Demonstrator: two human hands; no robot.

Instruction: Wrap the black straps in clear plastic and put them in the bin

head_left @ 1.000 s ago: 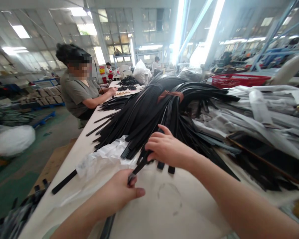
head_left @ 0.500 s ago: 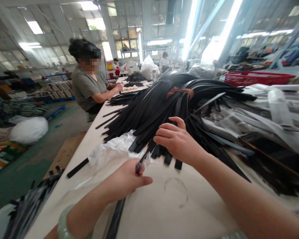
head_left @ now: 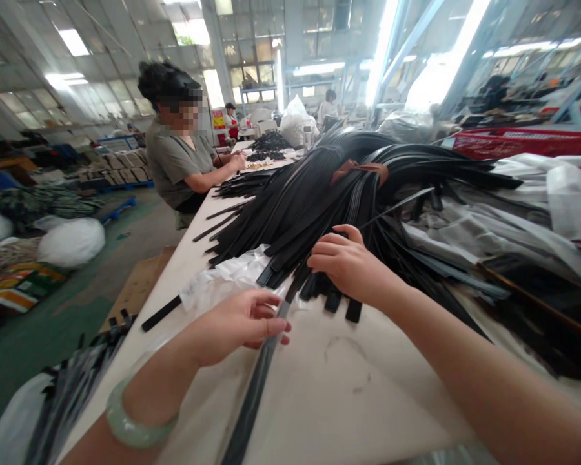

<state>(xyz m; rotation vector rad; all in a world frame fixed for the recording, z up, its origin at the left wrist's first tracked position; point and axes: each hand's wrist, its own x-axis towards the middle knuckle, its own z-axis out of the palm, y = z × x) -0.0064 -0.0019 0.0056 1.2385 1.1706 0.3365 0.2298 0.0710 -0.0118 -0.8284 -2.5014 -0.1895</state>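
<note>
My left hand (head_left: 252,320), with a pale green bangle on its wrist, pinches a black strap (head_left: 259,374) in a clear sleeve, which runs down to the front edge of the view. My right hand (head_left: 341,261) has curled fingers over the lower ends of a large heap of black straps (head_left: 300,200); what its fingertips hold is hidden. A brown band (head_left: 361,171) is tied round part of the heap. White crumpled plastic (head_left: 227,278) lies left of the strap ends, on the pale table (head_left: 319,400).
A co-worker (head_left: 174,152) stands at the table's left side. Clear plastic wrapping (head_left: 494,226) covers the right side, before a red crate (head_left: 523,142). More sleeved straps (head_left: 77,381) lie below the table's left edge.
My left hand has shifted its grip; its fingers now pinch the sleeved strap, which lies straighter and more in view. My right hand has stayed by the heap. The view has shifted slightly.
</note>
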